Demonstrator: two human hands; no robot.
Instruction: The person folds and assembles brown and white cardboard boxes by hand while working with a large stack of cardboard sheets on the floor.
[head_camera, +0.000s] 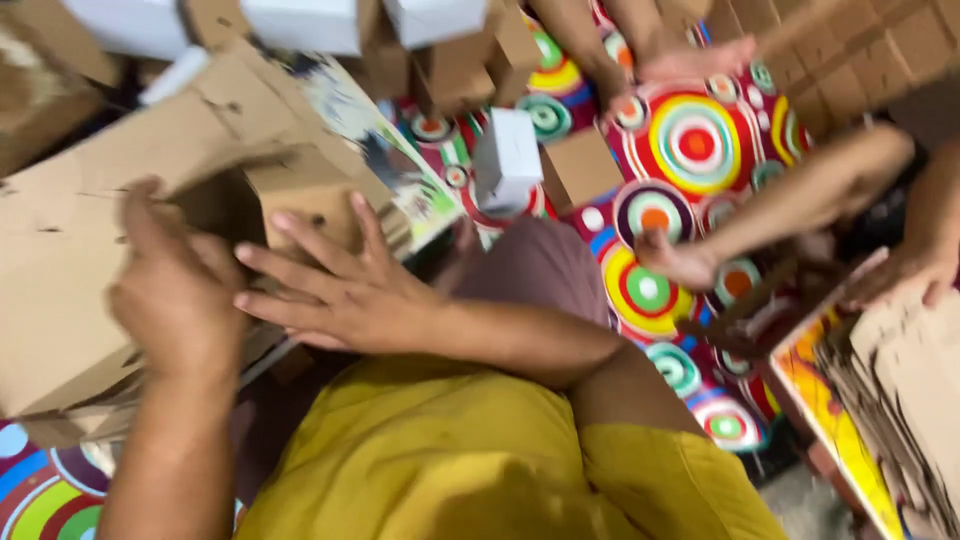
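A large flat piece of brown cardboard (60, 270) lies in front of me on the left. My left hand (175, 295) curls around its near edge and grips it. My right hand (340, 285) reaches across my body, fingers spread flat, and presses against a smaller folded brown cardboard box (310, 195) that sits against the big sheet. The image is blurred, so how the two cardboard pieces join is unclear. My yellow shirt (450, 460) fills the lower middle.
A small white box (507, 160) and a small brown box (580, 165) lie on a mat with bright rings (695, 140). Other people's feet (690, 60) and a leg (800, 200) rest on it. A stack of cardboard pieces (900, 400) stands at the right.
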